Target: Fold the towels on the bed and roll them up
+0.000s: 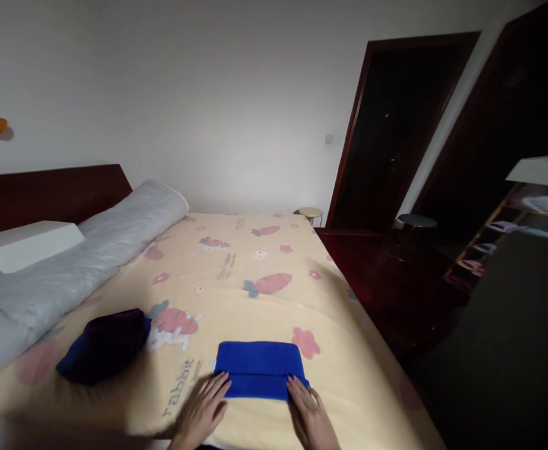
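Blue fabric piece (261, 358): smooth, matte, folded into a flat rectangle, crosswise fold edge; lies on the bed near its front edge. Left hand (203, 409): fingers extended on the left end, thumb apart, nothing grasped. Right hand (309, 412): fingertips on the right end; cannot tell whether they pinch. Bedsheet (236, 312): pale yellow, carrot-printed, lightly creased. Left: crumpled dark cloth (107, 344), rounded heap. Beyond: grey padded quilt (114, 240), long roll; white box (34, 247), sharp-edged.

The left hand (204, 407) and right hand (309, 411) extend forward, palms down, fingers slightly bent.
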Tool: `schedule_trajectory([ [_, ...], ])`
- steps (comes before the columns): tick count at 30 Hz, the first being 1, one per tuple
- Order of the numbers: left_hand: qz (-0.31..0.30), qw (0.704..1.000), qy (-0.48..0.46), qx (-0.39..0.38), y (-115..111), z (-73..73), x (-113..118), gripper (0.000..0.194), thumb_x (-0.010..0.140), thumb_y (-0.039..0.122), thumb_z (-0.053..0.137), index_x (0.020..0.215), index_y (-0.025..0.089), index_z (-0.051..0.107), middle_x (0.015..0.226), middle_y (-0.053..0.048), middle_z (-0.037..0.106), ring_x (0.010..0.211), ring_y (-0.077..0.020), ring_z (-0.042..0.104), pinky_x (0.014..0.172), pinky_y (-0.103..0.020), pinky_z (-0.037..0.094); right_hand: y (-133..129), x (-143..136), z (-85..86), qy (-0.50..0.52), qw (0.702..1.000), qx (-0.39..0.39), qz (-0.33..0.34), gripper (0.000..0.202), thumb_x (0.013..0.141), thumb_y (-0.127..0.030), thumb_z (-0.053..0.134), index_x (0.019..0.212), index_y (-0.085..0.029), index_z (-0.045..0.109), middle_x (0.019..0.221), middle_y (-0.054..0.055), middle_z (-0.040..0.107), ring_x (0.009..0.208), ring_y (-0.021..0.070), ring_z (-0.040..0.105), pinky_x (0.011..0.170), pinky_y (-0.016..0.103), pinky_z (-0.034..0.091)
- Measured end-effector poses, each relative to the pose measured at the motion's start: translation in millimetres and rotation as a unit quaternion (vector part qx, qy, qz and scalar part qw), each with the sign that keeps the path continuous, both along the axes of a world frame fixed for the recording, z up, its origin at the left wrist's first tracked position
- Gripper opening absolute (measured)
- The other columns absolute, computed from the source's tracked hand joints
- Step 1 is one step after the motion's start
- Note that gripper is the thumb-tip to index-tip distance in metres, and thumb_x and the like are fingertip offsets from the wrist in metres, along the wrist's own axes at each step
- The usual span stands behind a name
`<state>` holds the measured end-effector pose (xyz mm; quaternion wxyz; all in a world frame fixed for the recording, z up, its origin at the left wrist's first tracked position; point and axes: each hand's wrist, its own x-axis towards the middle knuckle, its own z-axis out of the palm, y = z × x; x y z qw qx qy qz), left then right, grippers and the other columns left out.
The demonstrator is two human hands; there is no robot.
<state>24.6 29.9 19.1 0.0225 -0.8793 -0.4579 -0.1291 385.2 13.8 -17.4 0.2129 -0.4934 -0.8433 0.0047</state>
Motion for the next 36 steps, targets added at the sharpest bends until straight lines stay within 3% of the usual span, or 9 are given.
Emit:
schedule_trajectory([
  [5,0.087,0.994,0.022,-0.061,15,6.4,17,0.059,0.080,0.007,0.042,0.134,0.026,0.054,0.137,-0.002,0.060,0.127,-0.0196,0.054,0.112,-0.037,0.041,14,-10,34.2,0.029,0.992,-0.092,-0.081,0.049,0.088,-0.016,0.040,0.134,-0.023,0.054,0.136,0.008,0.059,0.125,0.0221,0.054,0.103,0.039,0.036],
  [8,0.136,0.985,0.027,-0.102,21,22.6,37,0.055,0.079,0.006,0.040,0.130,0.021,0.057,0.132,-0.006,0.064,0.125,-0.0215,0.054,0.113,-0.039,0.036,23,-25,63.1,0.035,0.980,-0.151,-0.122,0.045,0.082,-0.013,0.039,0.120,-0.020,0.062,0.122,0.009,0.067,0.116,0.0237,0.058,0.103,0.045,0.033],
  [11,0.138,0.983,0.025,-0.116,22,34.1,42,0.052,0.079,0.010,0.042,0.128,0.019,0.058,0.129,-0.008,0.065,0.129,-0.0239,0.050,0.116,-0.042,0.030,25,-28,77.2,0.028,0.979,-0.164,-0.117,0.035,0.081,-0.016,0.040,0.101,-0.019,0.068,0.104,0.009,0.071,0.105,0.0248,0.060,0.096,0.044,0.036],
  [16,0.159,0.974,0.031,-0.156,19,38.3,39,0.052,0.080,0.010,0.039,0.126,0.019,0.060,0.126,-0.008,0.066,0.128,-0.0251,0.052,0.114,-0.048,0.030,15,-22,71.3,0.016,0.979,-0.157,-0.131,0.035,0.080,-0.017,0.042,0.102,-0.021,0.069,0.114,0.010,0.067,0.111,0.0277,0.057,0.099,0.047,0.035],
  [20,0.180,0.972,0.030,-0.150,23,40.4,57,0.055,0.080,0.010,0.039,0.133,0.015,0.055,0.136,-0.013,0.060,0.132,-0.0268,0.048,0.115,-0.049,0.030,12,-41,61.4,0.008,0.975,-0.104,-0.194,0.049,0.077,-0.017,0.046,0.124,-0.015,0.062,0.138,0.015,0.055,0.128,0.0322,0.047,0.110,0.054,0.026],
  [26,0.079,0.994,0.006,-0.077,21,8.4,98,0.058,0.087,0.011,0.034,0.143,0.024,0.043,0.151,-0.003,0.046,0.139,-0.0187,0.040,0.117,-0.041,0.034,12,-95,42.3,0.044,0.992,-0.110,-0.051,0.053,0.088,-0.028,0.045,0.141,-0.024,0.048,0.148,0.004,0.047,0.137,0.0241,0.041,0.114,0.043,0.028],
  [29,0.070,0.997,0.005,-0.036,24,-3.7,73,0.049,0.097,0.027,0.032,0.146,0.029,0.038,0.151,-0.003,0.044,0.139,-0.0193,0.041,0.115,-0.043,0.037,16,-72,38.6,0.037,0.990,-0.127,-0.046,0.052,0.096,-0.036,0.035,0.147,-0.026,0.038,0.152,0.003,0.039,0.141,0.0227,0.035,0.116,0.046,0.026],
  [33,0.119,0.990,0.031,-0.067,31,2.7,24,0.049,0.099,0.041,0.031,0.146,0.031,0.037,0.151,-0.003,0.044,0.140,-0.0229,0.039,0.114,-0.051,0.035,22,-16,37.8,0.021,0.978,-0.157,-0.138,0.056,0.097,-0.051,0.030,0.145,-0.025,0.042,0.150,0.007,0.042,0.141,0.0275,0.036,0.115,0.055,0.026],
  [36,0.146,0.987,0.042,-0.057,32,6.5,32,0.048,0.099,0.030,0.029,0.146,0.028,0.037,0.154,-0.004,0.039,0.142,-0.0249,0.035,0.114,-0.057,0.031,23,-19,35.1,0.013,0.974,-0.138,-0.178,0.054,0.095,-0.043,0.035,0.145,-0.023,0.043,0.153,0.007,0.037,0.143,0.0296,0.032,0.114,0.058,0.026],
])
